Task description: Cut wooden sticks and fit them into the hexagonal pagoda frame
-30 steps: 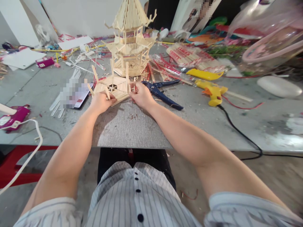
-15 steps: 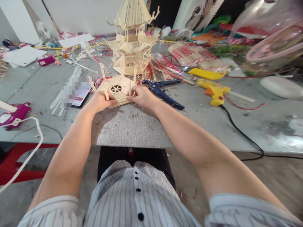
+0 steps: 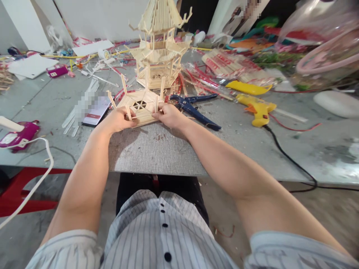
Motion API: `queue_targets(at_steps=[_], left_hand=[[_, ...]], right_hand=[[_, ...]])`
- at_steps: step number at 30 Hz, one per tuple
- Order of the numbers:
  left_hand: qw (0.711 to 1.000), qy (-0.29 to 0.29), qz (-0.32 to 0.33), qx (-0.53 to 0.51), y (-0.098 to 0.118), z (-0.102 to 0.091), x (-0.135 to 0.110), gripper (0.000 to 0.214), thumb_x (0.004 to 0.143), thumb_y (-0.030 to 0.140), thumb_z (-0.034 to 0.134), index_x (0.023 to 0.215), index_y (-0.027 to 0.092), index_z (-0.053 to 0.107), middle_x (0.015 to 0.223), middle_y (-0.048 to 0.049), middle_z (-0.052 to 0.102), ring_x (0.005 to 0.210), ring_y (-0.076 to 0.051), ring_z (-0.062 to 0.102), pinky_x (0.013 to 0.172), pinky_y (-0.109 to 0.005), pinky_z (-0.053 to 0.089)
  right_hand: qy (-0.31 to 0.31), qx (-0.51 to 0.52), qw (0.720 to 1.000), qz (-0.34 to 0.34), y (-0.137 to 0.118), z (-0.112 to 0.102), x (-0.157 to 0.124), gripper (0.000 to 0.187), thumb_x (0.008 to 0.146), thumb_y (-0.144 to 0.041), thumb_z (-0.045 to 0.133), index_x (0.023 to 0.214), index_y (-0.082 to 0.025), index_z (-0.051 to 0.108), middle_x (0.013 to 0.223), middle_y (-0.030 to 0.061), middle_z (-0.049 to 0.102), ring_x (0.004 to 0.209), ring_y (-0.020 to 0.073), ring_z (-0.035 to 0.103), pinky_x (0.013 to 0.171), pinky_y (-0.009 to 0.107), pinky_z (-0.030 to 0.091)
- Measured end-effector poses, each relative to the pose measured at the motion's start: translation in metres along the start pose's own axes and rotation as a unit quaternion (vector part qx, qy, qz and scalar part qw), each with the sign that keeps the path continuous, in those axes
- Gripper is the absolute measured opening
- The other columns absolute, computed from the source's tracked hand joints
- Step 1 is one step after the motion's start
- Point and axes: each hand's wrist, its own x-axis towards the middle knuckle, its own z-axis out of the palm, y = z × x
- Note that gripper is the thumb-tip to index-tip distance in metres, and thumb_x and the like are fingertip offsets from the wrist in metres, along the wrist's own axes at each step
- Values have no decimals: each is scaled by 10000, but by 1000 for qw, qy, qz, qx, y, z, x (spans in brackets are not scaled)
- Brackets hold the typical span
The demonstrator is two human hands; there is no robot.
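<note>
A flat hexagonal wooden-stick base (image 3: 144, 120) lies near the table's front edge, with upright stick posts at its corners and a spoked dark opening in the middle. My left hand (image 3: 121, 118) is closed at its front left corner, fingers around a post there. At the front right corner, my right hand (image 3: 168, 115) pinches another post. Parts of both posts and some fingertips are hidden. Just behind the base stands a tiered stick pagoda (image 3: 159, 56) with a pointed roof.
Blue-handled cutters (image 3: 193, 108) lie right of my right hand. Farther right are a yellow glue gun (image 3: 259, 108) with a black cord and a yellow tool (image 3: 248, 87). A phone (image 3: 97, 111) and clear glue sticks (image 3: 73, 116) lie to the left. Packaged sticks (image 3: 224, 61) are behind.
The view has shifted slightly, so the scene sits a little farther right. Both hands keep their places at the base's front corners.
</note>
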Motion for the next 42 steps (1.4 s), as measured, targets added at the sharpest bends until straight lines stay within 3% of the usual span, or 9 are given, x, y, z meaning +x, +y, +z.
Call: queue_targets(at_steps=[8, 14, 23, 30, 42], left_hand=[[1000, -11, 13, 2, 3, -2, 0, 281, 643, 408, 717, 752, 155, 662, 630, 19, 572, 596, -105, 495, 613, -273, 383], [1000, 15, 18, -11, 3, 0, 1, 249, 660, 379, 696, 734, 143, 668, 596, 19, 570, 567, -95, 486, 583, -258, 376], [999, 18, 30, 3, 5, 1, 1, 205, 659, 344, 683, 702, 143, 691, 609, 9, 612, 571, -100, 514, 591, -262, 392], [999, 14, 48, -12, 1, 1, 2, 242, 650, 384, 686, 703, 149, 699, 647, -6, 644, 604, -116, 534, 608, -269, 401], [999, 9, 36, -4, 3, 0, 2, 207, 668, 349, 685, 706, 146, 699, 625, 3, 621, 591, -115, 528, 617, -280, 398]], right_hand=[[-29, -37, 999, -19, 4, -1, 3, 57, 760, -229, 587, 765, -187, 549, 764, 18, 579, 730, 167, 531, 775, 342, 423], [-32, -66, 997, -15, -2, -2, 1, 55, 765, -198, 570, 738, -193, 523, 753, 13, 559, 710, 156, 511, 746, 320, 404], [-24, -53, 998, -6, -1, 0, 0, 32, 767, -204, 577, 784, -184, 559, 771, 17, 571, 736, 159, 523, 775, 324, 407], [-18, -50, 999, -4, -4, -1, -2, 161, 670, -156, 644, 820, -170, 588, 819, 17, 583, 754, 159, 533, 775, 328, 416], [-7, -66, 998, -3, -6, -1, -3, 75, 707, -176, 622, 774, -176, 588, 805, 20, 584, 758, 165, 531, 766, 327, 409]])
